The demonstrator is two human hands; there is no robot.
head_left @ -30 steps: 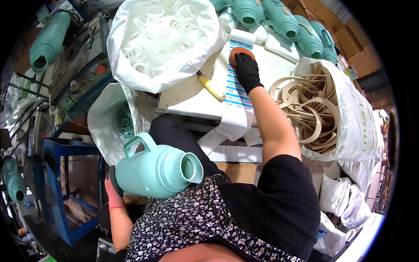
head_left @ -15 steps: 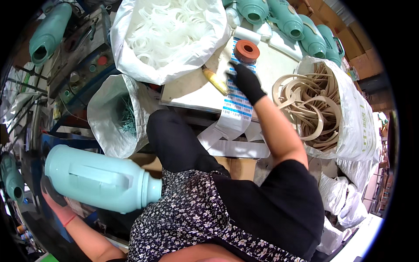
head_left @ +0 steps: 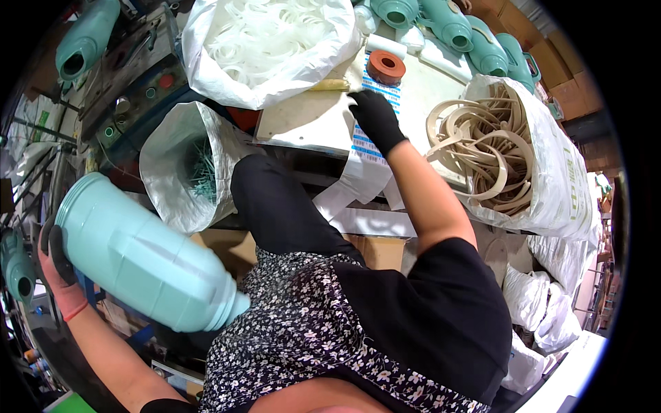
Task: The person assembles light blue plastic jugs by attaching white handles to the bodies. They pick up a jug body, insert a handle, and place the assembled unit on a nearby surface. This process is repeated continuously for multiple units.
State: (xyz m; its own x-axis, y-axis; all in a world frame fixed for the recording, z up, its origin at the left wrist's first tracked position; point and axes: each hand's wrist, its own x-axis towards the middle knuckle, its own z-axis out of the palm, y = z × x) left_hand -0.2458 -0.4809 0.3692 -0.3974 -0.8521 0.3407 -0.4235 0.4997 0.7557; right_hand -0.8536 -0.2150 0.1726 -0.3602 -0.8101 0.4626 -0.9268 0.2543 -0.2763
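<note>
A teal plastic thermos flask body (head_left: 148,258) lies slanted across my left side, its neck resting against my flowered apron. My left hand (head_left: 58,268), in a pink and black glove, cups the wide base end. Over the white tabletop, my right hand (head_left: 377,120) in a black glove has its fingers partly spread beside a strip of blue and white labels (head_left: 368,146). Its fingertips are close to the end of a yellow-handled tool (head_left: 330,85), which lies against a white sack. A reddish-brown tape roll (head_left: 385,67) sits on the label strip, just beyond that hand.
White rings fill a large sack (head_left: 268,48); a smaller sack (head_left: 172,162) holds thin green pieces. At right, a sack (head_left: 551,158) is full of beige straps (head_left: 496,148). Several teal flasks (head_left: 451,27) line the table's far edge. A machine (head_left: 138,103) stands left.
The flask has tilted, its base end rising and turning away. The yellow-handled tool has shifted farther back and now lies crosswise. My right hand has moved slightly left and away from me.
</note>
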